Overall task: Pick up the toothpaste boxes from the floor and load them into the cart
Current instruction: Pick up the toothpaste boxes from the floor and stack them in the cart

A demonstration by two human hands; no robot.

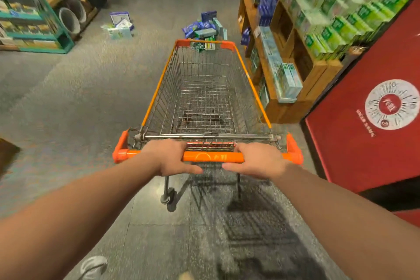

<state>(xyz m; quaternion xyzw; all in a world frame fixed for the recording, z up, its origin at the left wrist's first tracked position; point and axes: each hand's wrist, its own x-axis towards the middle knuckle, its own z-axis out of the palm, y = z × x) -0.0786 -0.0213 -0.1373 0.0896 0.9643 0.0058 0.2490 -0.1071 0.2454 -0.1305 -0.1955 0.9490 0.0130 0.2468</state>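
Aisle floor [91, 79]: grey, speckled, shelving on both sides. Wooden shelf unit [318, 70] on the right is stacked with green and blue cartons. Teal racking [34, 18] is on the left, and a red panel [363, 120] stands at near right.

Cart [156, 88]: wire basket with orange rim, pointing straight down the aisle, its nose nearly at the goods on the floor. Judgement: it is being lined up so the boxes end up within reach of the basket. Only wire mesh shows inside, so loading is judged not yet begun.

Handle [212, 157]: orange bar, held at two points for steering.

Left hand [169, 158]: fingers curled over the far side of the bar, thumb lying below it and pointing inward.
Right hand [256, 161]: mirrors it, fingers wrapped over, thumb underneath. Neither hand holds a box.

Toothpaste boxes, main pile [202, 27]: on the floor just beyond the cart's front rim, in a loose heap. Blue, teal and green cartons lie at mixed angles, one blue box upright at the back. The nearest ones are partly hidden behind the rim.

Second pile [119, 25]: smaller, further left near the teal racking and well apart from the first. Pale and blue boxes; print too blurred to read.
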